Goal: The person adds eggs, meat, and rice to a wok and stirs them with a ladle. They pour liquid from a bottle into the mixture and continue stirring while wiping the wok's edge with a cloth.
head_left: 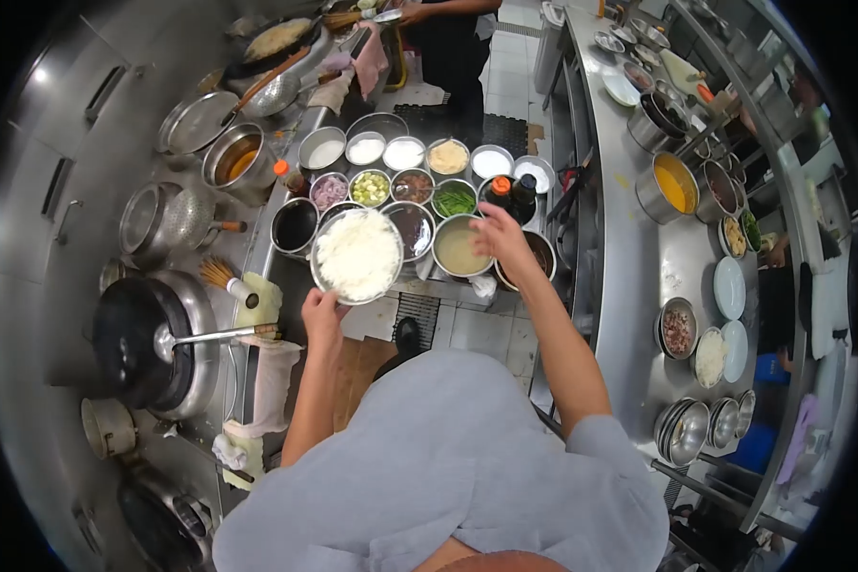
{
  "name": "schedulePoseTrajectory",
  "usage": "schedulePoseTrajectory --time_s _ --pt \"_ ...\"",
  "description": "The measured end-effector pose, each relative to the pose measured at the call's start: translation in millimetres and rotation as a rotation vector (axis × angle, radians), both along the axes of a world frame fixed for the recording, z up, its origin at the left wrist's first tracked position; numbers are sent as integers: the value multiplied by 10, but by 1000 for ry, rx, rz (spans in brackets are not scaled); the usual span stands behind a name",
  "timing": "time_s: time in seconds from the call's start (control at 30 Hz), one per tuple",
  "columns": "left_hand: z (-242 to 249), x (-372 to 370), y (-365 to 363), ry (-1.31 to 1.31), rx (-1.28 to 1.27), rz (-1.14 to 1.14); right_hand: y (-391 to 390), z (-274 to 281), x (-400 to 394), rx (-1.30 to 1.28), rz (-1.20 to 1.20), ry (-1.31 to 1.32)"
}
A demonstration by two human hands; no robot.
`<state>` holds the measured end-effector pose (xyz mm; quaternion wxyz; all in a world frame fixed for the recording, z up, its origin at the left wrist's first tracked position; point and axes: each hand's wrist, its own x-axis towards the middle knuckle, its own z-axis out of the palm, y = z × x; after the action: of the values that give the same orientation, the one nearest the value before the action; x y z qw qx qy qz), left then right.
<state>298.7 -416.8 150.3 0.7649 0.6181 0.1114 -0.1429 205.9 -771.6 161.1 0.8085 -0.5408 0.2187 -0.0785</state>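
Observation:
My left hand (322, 313) grips the near rim of a metal bowl (345, 299) heaped with white rice (357, 254). The bowl is over the near row of containers and partly covers them. My right hand (503, 238) is raised beside a pot of pale yellowish liquid (459, 250), its fingers apart and nothing seen in them. Just behind those fingers stands an orange-capped bottle (500, 194), with a dark bottle (524, 198) next to it. Around them are tins of chopped green vegetables (455, 198), diced pinkish pieces (330, 193) and dark sauce (415, 234).
On the left is a dark wok (133, 334) with a long-handled ladle (219, 335) lying across it. A steel counter (629, 324) runs along the right, bearing plates (729, 289), stacked bowls (688, 431) and pots. Another person (453, 48) stands at the far end.

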Motion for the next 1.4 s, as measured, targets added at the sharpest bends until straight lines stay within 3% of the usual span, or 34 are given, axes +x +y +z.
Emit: schedulePoseTrajectory --time_s 0.13,0.23,0.47,0.63,0.73,0.87,0.97,1.1,1.2,1.4 --pt "-269 371 427 25 -46 71 -364 -641 1307 292 -216 50" --pt "-292 597 593 63 -36 60 -633 -983 2016 179 -328 243" --pt "-515 1007 820 129 16 19 -676 -1258 2932 16 -334 239" --pt "-510 1196 706 172 17 -14 -276 -985 2986 -1205 -195 138" --pt "-507 1358 531 173 -8 -51 -135 -771 2784 -1298 -262 -27" --pt "-420 1553 250 176 -40 -89 -184 -1099 2829 -991 -193 -16" --pt "-407 1712 96 173 -20 -113 -134 -963 2736 -1124 -328 20" --pt "-507 1888 7 156 -9 -148 -252 -1094 2490 -407 -472 110" --pt "-534 1985 -9 155 -4 -157 -367 -1266 2330 -247 -425 122" --pt "-564 2117 -79 150 -27 -158 -447 -1284 2266 -178 -341 107"
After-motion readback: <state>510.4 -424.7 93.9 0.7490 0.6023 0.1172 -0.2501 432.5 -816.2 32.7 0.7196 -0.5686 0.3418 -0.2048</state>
